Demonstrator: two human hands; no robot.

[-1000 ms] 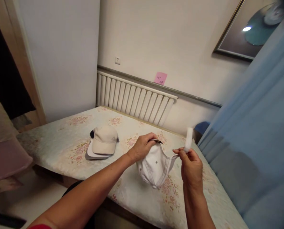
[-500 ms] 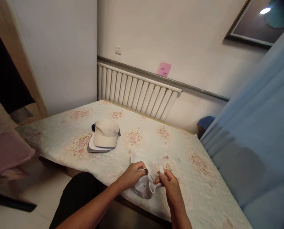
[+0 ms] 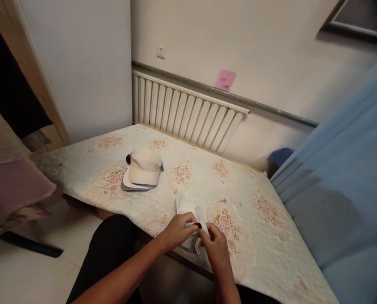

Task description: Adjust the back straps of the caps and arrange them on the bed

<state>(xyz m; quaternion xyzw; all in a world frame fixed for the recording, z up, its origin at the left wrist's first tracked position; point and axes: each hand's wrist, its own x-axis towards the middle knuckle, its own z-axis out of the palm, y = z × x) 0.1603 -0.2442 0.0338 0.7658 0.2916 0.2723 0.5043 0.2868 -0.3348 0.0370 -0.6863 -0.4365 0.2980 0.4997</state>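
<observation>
A white cap (image 3: 185, 203) lies at the near edge of the floral-covered bed, its back strap toward me. My left hand (image 3: 179, 230) is closed on one end of the strap, by a small dark buckle (image 3: 198, 225). My right hand (image 3: 214, 241) pinches the other strap end, a white band (image 3: 202, 217) that stands up past the fingers. Both hands are close together at the buckle; whether the band passes through it I cannot tell. Further left sits a stack of caps, with a beige cap (image 3: 145, 166) on top and white and grey brims (image 3: 134, 185) under it.
The floral bed cover (image 3: 251, 236) spreads around the caps. Behind it are a white radiator (image 3: 188, 112) and a pink note (image 3: 225, 80) on the wall. A blue curtain (image 3: 340, 185) hangs at the right. Pink fabric (image 3: 17, 185) is at the left.
My right hand has moved left with the strap end, up to my left hand and the buckle. The view has tilted down slightly. The stacked caps lie unchanged.
</observation>
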